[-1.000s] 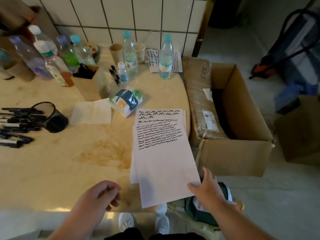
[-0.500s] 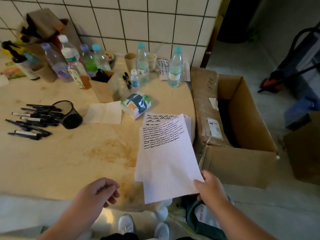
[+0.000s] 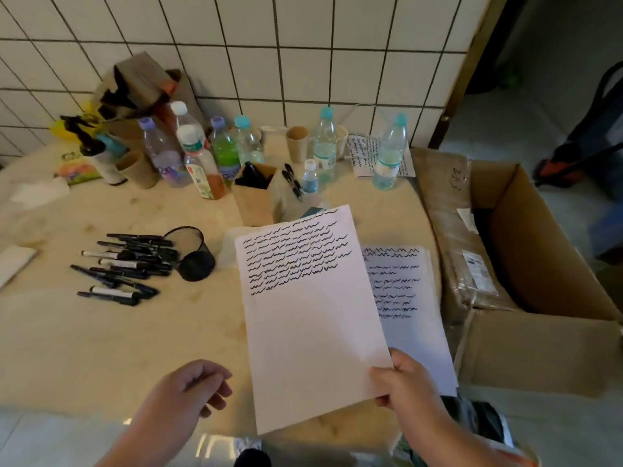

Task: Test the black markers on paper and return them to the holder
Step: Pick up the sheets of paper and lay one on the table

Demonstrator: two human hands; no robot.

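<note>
My right hand [image 3: 406, 382] pinches the lower right corner of a white sheet [image 3: 313, 325] with black squiggles on its top part, lifted above the counter. More scribbled sheets [image 3: 404, 298] lie under it to the right. Several black markers [image 3: 124, 267] lie in a loose pile at the left, beside a black mesh holder [image 3: 192, 251] tipped on its side. My left hand [image 3: 188, 392] hovers over the counter's front edge, fingers loosely curled, holding nothing.
Several plastic bottles [image 3: 199, 153], paper cups [image 3: 297, 143] and a brown box of markers [image 3: 254, 193] crowd the back by the tiled wall. An open cardboard box [image 3: 526, 264] stands to the right of the counter. Another scribbled sheet [image 3: 364, 153] lies by the wall.
My right hand has lifted the top sheet off the stack and swung it left and up. The view has tilted up toward the wall. My left hand has barely moved.
</note>
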